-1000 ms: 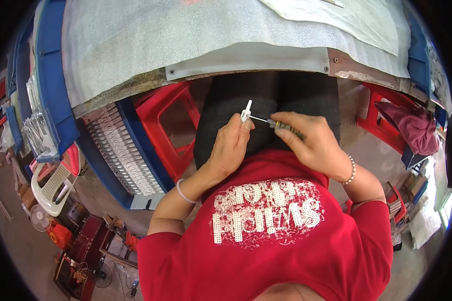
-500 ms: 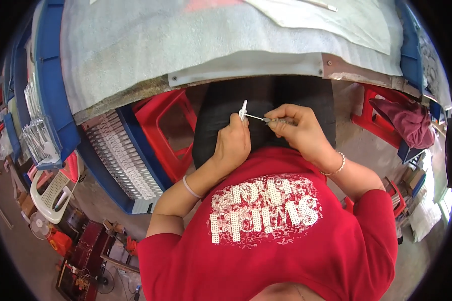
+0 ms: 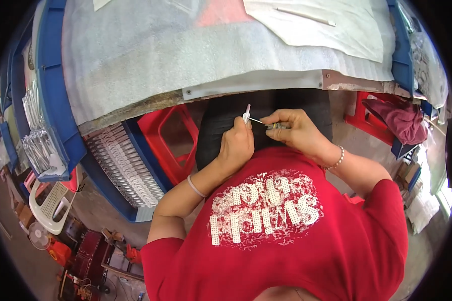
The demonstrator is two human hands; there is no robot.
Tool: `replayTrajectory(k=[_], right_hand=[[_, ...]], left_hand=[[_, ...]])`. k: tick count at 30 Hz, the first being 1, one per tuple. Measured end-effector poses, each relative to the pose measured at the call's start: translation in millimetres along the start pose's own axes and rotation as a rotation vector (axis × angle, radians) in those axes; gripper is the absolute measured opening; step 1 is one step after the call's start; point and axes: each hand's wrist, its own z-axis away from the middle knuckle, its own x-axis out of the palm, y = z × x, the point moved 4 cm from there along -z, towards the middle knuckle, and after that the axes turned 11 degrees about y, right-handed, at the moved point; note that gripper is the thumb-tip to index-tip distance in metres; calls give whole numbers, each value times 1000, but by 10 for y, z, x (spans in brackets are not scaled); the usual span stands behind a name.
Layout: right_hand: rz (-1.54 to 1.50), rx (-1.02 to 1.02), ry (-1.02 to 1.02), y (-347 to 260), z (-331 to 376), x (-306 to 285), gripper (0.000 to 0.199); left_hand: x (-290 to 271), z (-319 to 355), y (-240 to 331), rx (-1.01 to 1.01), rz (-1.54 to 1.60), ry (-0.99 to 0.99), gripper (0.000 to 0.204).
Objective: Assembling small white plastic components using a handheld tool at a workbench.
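Note:
Over my lap, my left hand (image 3: 237, 143) is closed with its fingertips pinching a small, narrow white piece (image 3: 246, 115) that points up and away from me. My right hand (image 3: 299, 131) grips the handle of a thin tool (image 3: 277, 126); its slim, light shaft (image 3: 256, 120) reaches leftward to the white piece and seems to touch it. The tool's exact kind is too small to make out. Fingers hide the lower end of the white piece and part of the handle.
A cloth-covered table (image 3: 150, 55) lies ahead, with a thin pale stick (image 3: 306, 16) on its white cloth (image 3: 359, 42). Left are blue trays (image 3: 55, 95), one holding rows of metal pieces (image 3: 123, 163), and a red stool (image 3: 153, 145). A maroon cloth (image 3: 399, 120) hangs right.
The whole view has shifted, so the table edge sits slightly lower. My right hand has turned a little around the tool. Both hands keep their holds.

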Motion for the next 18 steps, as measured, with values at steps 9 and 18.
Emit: replayTrajectory(k=[9,18], right_hand=[[1290,-798,-105,-513,168,262,48],[20,105,-91,-147,-50,79,31]], left_hand=[[21,2,-39,-10,155,-8,14],[5,-70,-26,25,82,27,16]])
